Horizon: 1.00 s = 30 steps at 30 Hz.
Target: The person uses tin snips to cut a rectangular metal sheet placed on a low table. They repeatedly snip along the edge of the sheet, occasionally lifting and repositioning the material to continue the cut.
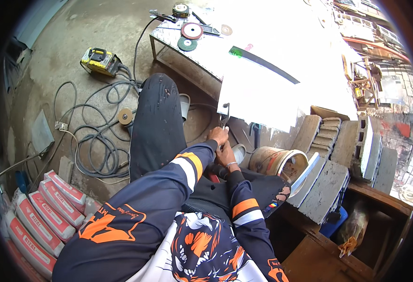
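A bright sheet-like panel (249, 89) lies at the table's near edge, its surface washed out by glare. A dark metal clamping tool (224, 117), like locking pliers, grips its near corner. My left hand (219, 135) is closed round the tool's lower end. Just below and touching it, my right hand (226, 154), with a bracelet at the wrist, is also closed on the handle; its fingers are partly hidden. A black and red tool (217, 171) rests in my lap under the right wrist. A dark flat strip (265, 64) lies farther up on the panel.
Abrasive discs (192, 31) and a tape measure (180, 10) sit on the table. A yellow welding machine (100, 61) and coiled cables (98, 155) occupy the floor at left, near stacked red-and-white bags (39, 216). At right stand a bucket (267, 160) and concrete blocks (326, 188).
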Each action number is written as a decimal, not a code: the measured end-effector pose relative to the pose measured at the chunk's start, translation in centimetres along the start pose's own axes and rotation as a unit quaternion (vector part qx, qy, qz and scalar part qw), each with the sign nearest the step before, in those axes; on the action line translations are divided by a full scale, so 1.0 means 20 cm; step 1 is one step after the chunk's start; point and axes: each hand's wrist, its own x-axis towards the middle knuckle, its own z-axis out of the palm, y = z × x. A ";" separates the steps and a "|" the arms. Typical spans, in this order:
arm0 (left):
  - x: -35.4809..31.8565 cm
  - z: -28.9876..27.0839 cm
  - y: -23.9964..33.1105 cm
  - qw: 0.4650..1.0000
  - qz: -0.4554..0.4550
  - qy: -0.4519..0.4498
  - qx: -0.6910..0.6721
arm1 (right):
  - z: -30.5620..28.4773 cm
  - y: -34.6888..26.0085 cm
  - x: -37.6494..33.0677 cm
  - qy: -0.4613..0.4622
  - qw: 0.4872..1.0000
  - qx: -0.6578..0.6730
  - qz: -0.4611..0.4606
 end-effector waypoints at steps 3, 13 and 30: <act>0.04 -0.03 -0.01 0.999 0.038 -0.023 0.030 | 0.04 -0.05 0.03 0.030 0.998 0.033 0.034; 0.02 -0.08 0.04 0.996 0.059 0.016 0.063 | 0.19 0.06 0.08 0.050 0.982 -0.174 -0.048; 0.06 -0.23 0.17 0.923 0.230 -0.130 0.280 | -0.13 -0.27 0.21 -0.181 0.920 -0.347 -0.001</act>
